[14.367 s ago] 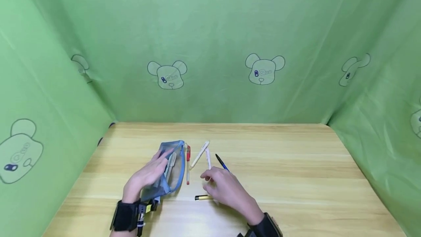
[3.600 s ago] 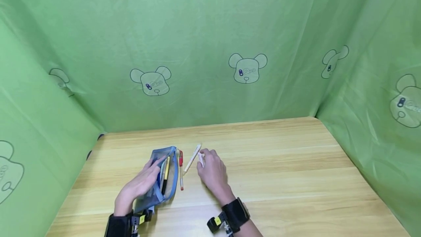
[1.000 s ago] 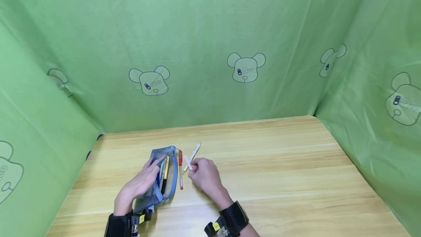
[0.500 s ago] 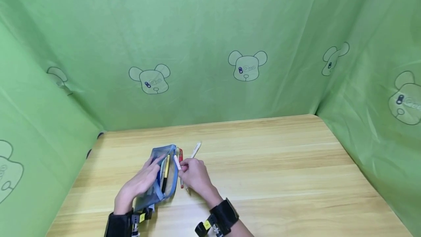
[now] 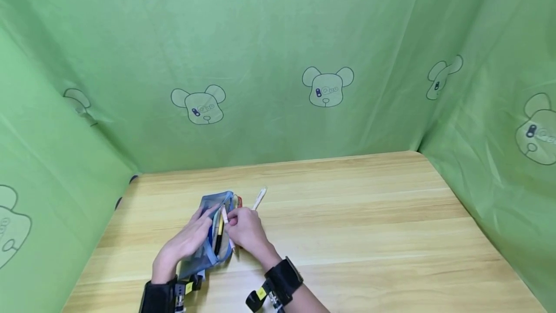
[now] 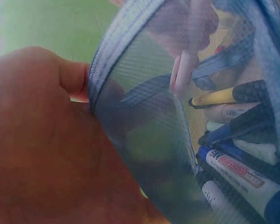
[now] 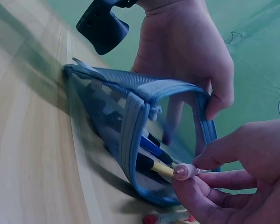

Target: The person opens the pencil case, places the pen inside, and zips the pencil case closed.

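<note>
My left hand (image 5: pixel 184 243) pinches the rim of a blue mesh pencil case (image 5: pixel 191 265), thumb on one side and fingers on the other, and its mouth gapes. My right hand (image 5: pixel 249 231) pinches a slim whitish-pink pen (image 5: pixel 224 215) between thumb and fingers, over the case's right edge at the opening. In the right wrist view that pen (image 7: pixel 184 171) points end-on towards the camera. Inside the case lie a yellow-and-black marker (image 5: pixel 219 236), a whiteboard marker (image 6: pixel 242 175) and several other pens. The right hand hides part of the pens behind it.
A red-capped pen (image 5: pixel 240 202) lies just right of the case, mostly covered by the right hand. A white pen (image 5: pixel 259 198) sticks out beyond that hand. The wooden table (image 5: pixel 369 216) meets green curtains (image 5: pixel 269 139) at its back and sides.
My right hand has picked up the whitish-pink pen and carried it left to the case's mouth. Earlier, the yellow-and-black marker went from table to case. The left hand keeps its hold.
</note>
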`<state>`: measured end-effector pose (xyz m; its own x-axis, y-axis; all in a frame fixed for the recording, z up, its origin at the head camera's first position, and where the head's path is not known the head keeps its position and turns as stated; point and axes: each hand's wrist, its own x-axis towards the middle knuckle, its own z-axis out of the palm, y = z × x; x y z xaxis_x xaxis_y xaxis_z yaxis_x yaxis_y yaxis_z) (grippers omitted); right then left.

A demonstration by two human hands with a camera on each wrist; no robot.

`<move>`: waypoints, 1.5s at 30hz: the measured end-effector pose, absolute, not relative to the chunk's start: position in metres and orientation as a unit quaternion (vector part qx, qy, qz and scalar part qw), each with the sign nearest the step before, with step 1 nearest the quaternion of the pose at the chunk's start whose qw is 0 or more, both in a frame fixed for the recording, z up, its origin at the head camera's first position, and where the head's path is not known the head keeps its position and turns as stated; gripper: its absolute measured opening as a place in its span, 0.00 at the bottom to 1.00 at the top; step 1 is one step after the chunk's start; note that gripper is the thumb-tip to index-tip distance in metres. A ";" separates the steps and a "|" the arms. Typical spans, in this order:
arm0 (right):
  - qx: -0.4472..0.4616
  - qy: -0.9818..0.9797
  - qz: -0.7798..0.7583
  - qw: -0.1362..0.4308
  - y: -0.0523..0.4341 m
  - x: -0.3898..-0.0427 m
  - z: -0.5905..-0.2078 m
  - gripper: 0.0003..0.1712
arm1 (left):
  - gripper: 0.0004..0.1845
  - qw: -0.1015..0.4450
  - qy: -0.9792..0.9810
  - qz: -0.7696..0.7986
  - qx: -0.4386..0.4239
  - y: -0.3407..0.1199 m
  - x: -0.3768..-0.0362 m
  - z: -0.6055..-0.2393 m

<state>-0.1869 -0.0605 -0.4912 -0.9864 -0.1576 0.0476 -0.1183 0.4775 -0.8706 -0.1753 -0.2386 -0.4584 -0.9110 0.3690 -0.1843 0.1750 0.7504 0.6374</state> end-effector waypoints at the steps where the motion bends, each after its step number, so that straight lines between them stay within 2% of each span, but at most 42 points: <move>1: -0.079 0.861 -0.503 0.018 -0.062 -0.188 -0.491 0.10 | 0.30 0.153 0.923 0.322 0.146 -0.238 -0.175 -0.458; 5: -0.075 0.862 -0.502 0.012 -0.068 -0.189 -0.494 0.09 | 0.30 0.155 0.922 0.325 0.142 -0.238 -0.175 -0.457; 12: -0.073 0.807 -0.583 0.051 -0.072 -0.189 -0.498 0.13 | 0.30 0.158 0.921 0.330 0.133 -0.237 -0.175 -0.457; 18: -0.072 0.814 -0.574 0.052 -0.068 -0.189 -0.498 0.11 | 0.30 0.158 0.922 0.328 0.134 -0.238 -0.174 -0.456; 29: -0.071 0.828 -0.555 0.017 -0.042 -0.194 -0.502 0.14 | 0.30 0.162 0.923 0.326 0.127 -0.239 -0.175 -0.456; 38: -0.057 0.862 -0.500 -0.060 -0.011 -0.206 -0.500 0.12 | 0.30 0.158 0.927 0.316 0.129 -0.237 -0.176 -0.456; 45: -0.031 0.892 -0.444 -0.079 -0.004 -0.213 -0.498 0.19 | 0.31 0.156 0.926 0.317 0.134 -0.239 -0.174 -0.457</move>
<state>-0.2134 -0.0045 -0.4980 -0.9858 0.0148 0.1674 -0.1245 0.6043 -0.7870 -0.1742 -0.2386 -0.4572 -0.9156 0.3468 -0.2037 0.1489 0.7627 0.6294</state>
